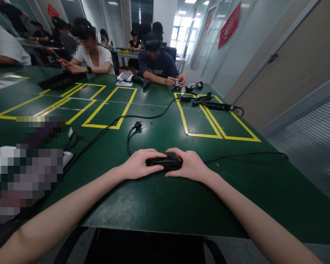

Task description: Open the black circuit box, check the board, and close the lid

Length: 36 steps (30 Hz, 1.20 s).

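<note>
Head view: a black oblong plastic power brick (165, 162) lies flat at the near middle of the green table (159, 205). The left hand (140, 164) and right hand (189, 165) curl their fingers over its ends, apparently steadying it. A thin black cable (244, 154) trails right.

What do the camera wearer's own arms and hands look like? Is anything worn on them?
Both are bare as far as the picture shows. No sleeve reaches down the left arm or the right arm. The left hand and the right hand have no gloves, and no watch, band or ring can be seen on the wrists or fingers.
</note>
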### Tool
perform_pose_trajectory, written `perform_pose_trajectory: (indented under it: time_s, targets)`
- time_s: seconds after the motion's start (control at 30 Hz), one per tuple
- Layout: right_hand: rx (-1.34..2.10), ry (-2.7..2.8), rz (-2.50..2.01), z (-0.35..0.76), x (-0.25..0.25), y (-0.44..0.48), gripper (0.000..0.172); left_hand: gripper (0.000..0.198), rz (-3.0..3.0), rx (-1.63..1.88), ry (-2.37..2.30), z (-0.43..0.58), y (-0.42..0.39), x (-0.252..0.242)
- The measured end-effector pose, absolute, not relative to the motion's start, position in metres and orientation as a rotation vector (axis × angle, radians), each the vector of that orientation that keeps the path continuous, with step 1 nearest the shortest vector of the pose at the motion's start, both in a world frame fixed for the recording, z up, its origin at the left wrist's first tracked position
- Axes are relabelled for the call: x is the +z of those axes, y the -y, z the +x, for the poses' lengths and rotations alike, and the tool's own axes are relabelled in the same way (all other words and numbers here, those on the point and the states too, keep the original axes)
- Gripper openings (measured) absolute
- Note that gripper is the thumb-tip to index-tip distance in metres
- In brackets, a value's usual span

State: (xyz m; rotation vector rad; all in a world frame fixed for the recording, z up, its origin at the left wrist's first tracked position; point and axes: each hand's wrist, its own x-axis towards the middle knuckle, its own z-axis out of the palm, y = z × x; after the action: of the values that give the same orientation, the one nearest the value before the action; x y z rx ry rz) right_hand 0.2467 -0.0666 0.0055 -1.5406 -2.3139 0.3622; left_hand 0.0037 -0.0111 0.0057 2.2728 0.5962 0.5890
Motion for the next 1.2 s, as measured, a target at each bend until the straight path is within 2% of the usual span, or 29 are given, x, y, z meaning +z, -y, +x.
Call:
perform_pose_trajectory:
  time_s: [0.1,0.27,0.47,0.63,0.83,1.03,1.2]
  targets:
    - [0.485,2.311,-1.459,0.251,0.009,0.067,0.071,0.037,2.221,0.602,-0.603,0.004,0.011,0.007]
    - [0.714,2.319,-1.271,0.262,0.009,0.066,0.061,0.040,2.274,0.569,-0.564,0.001,0.009,0.005]
    - [0.760,2.299,-1.260,0.266,0.008,0.063,0.060,0.052,2.388,0.566,-0.574,0.001,0.011,0.001]
    - [0.928,2.210,-1.184,0.267,0.010,0.062,0.050,0.036,2.215,0.653,-0.643,0.006,0.014,0.004]
    - [1.127,2.006,-1.173,0.271,0.010,0.060,0.062,0.037,2.073,0.739,-0.801,0.006,0.011,0.009]
    - [1.314,1.839,-1.221,0.270,0.013,0.060,0.053,0.039,1.966,0.752,-0.818,0.006,0.009,0.006]
    - [1.366,1.844,-1.213,0.272,0.016,0.059,0.061,0.043,1.812,0.764,-0.751,0.006,0.010,0.004]
